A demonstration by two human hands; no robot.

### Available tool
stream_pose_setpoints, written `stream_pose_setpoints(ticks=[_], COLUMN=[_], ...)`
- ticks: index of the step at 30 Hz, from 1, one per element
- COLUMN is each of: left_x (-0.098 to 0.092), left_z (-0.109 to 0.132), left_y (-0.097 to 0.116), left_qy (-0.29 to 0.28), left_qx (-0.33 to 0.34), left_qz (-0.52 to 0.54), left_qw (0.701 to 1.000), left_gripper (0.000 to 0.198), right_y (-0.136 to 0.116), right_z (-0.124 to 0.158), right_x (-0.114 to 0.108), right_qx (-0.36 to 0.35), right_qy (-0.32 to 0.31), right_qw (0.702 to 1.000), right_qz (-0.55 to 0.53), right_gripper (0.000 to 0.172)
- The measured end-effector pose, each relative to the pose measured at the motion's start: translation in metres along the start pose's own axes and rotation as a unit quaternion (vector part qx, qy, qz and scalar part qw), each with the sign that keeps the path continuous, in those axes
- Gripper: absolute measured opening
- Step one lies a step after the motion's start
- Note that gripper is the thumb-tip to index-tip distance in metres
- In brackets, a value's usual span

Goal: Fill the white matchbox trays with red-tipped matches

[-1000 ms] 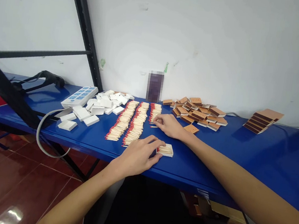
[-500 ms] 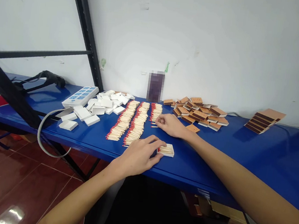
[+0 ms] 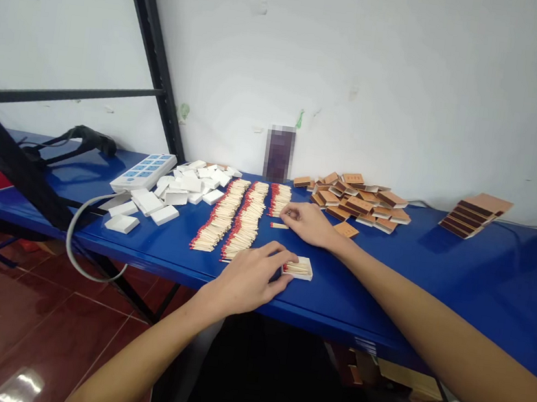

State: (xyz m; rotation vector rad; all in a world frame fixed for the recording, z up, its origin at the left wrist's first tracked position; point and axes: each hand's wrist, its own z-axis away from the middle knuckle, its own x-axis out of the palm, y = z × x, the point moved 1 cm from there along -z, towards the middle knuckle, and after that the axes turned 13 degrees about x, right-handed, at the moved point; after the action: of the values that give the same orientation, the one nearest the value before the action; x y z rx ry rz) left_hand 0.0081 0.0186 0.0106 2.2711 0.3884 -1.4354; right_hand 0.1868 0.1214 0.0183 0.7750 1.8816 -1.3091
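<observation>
My left hand (image 3: 252, 277) rests on the blue table (image 3: 459, 276), its fingers curled round the left side of a small white tray (image 3: 300, 269) holding a few red-tipped matches. My right hand (image 3: 309, 222) lies further back with its fingers pinched at the near end of the shortest row of matches (image 3: 278, 199). A couple of loose matches (image 3: 279, 226) lie just left of it. Two longer rows of matches (image 3: 234, 218) run beside that row.
A heap of white inner trays (image 3: 176, 193) and a white power strip (image 3: 143, 171) with its cable sit at the left. Brown matchbox sleeves (image 3: 359, 202) are piled behind my right hand, with a neat stack (image 3: 475, 214) far right. Black metal struts (image 3: 18, 164) cross the left side.
My right hand has shifted slightly back along the short match row, leaving the loose matches clear of its fingers. My left hand and the white tray have stayed put.
</observation>
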Motion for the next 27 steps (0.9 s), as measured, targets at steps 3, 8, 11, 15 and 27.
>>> stream_pose_setpoints(ticks=[3, 8, 11, 15, 27], left_x=[-0.0001, 0.0002, 0.0000, -0.0005, 0.0002], left_z=[0.0000, 0.0000, 0.0000, -0.0003, 0.0005], left_y=[-0.0001, -0.0002, 0.0000, 0.0001, 0.0003], left_qy=[-0.001, 0.000, -0.001, -0.004, -0.001], left_qx=[0.001, 0.001, -0.001, 0.000, 0.003], left_qz=[-0.001, 0.000, 0.000, 0.001, -0.001], left_qw=[1.000, 1.000, 1.000, 1.000, 1.000], left_gripper=[0.024, 0.024, 0.024, 0.024, 0.024], right_y=[0.0010, -0.0008, -0.0001, 0.0022, -0.0014], right_z=[-0.0011, 0.0000, 0.0002, -0.0013, -0.0003], right_x=[0.0020, 0.0021, 0.0019, 0.0022, 0.0009], right_qx=[-0.018, -0.032, -0.036, -0.027, 0.018], right_qy=[0.006, 0.007, 0.010, 0.014, 0.007], right_qw=[1.000, 0.999, 0.999, 0.999, 1.000], right_qz=[0.008, 0.014, 0.019, 0.028, 0.009], right_gripper=[0.018, 0.022, 0.024, 0.024, 0.020])
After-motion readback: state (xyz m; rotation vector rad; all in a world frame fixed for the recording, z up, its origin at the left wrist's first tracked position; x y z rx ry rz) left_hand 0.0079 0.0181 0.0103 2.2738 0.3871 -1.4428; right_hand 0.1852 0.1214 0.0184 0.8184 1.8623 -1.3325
